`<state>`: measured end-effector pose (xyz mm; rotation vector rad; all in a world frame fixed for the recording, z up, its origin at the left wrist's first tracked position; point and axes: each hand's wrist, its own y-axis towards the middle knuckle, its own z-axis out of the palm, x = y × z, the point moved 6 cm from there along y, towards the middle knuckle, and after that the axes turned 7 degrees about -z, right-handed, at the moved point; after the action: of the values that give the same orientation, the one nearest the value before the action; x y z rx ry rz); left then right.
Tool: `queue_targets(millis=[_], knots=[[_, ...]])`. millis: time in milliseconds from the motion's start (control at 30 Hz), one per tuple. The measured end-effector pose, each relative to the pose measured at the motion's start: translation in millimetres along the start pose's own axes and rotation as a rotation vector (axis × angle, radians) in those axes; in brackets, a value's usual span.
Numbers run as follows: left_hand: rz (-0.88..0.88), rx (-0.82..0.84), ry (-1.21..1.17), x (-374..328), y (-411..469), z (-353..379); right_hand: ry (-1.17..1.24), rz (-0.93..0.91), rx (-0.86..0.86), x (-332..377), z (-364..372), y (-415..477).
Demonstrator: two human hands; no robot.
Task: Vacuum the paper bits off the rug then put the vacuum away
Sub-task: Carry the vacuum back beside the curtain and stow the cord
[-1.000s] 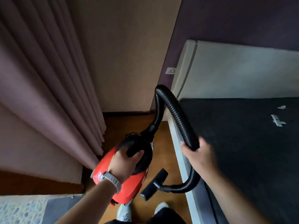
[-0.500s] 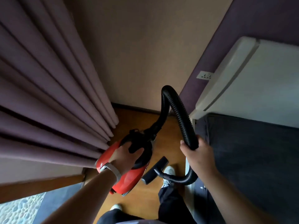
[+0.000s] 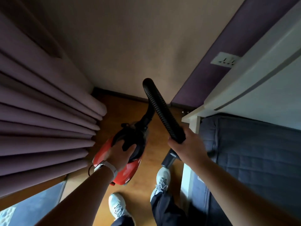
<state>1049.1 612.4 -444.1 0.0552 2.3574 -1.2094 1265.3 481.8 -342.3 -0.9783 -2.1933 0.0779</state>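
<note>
A small red and black canister vacuum [image 3: 128, 170] hangs above the wooden floor, carried by its black top handle in my left hand [image 3: 121, 152]. Its black ribbed hose [image 3: 162, 110] loops up from the canister's front and comes back down into my right hand [image 3: 187, 144], which is closed around the hose's lower end. Below that hand the dark floor nozzle [image 3: 169, 159] pokes out, partly hidden by my wrist. A strip of patterned rug [image 3: 32, 207] shows at the bottom left; no paper bits are visible on it.
Mauve curtains [image 3: 45, 121] hang in folds at the left. A bed with a grey quilted cover [image 3: 254, 157] and white frame [image 3: 193, 118] fills the right. A wall socket [image 3: 225, 60] sits above it. A narrow wooden floor corridor [image 3: 130, 105] runs to the corner ahead; my feet [image 3: 162, 176] stand on it.
I have stepped forward into the gap between curtains and bed, carrying the vacuum along. The hose loop has straightened upward and the nozzle has swung under my right hand.
</note>
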Motion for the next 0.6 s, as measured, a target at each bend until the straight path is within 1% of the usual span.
queue_targets(millis=[167,233,367,467,600], knots=[[0.013,-0.020,0.024,27,76,38,-0.295,-0.210,0.028,-28,62,47],[0.026,-0.047,0.041,40,103,52,-0.343,-0.243,0.015,-45,93,60],[0.083,-0.092,0.019,75,153,78,-0.386,-0.343,-0.082,-72,153,79],[0.115,-0.080,0.016,99,196,100,-0.389,-0.332,-0.045,-93,201,102],[0.214,-0.105,0.015,118,248,126,-0.316,-0.276,0.019,-122,259,140]])
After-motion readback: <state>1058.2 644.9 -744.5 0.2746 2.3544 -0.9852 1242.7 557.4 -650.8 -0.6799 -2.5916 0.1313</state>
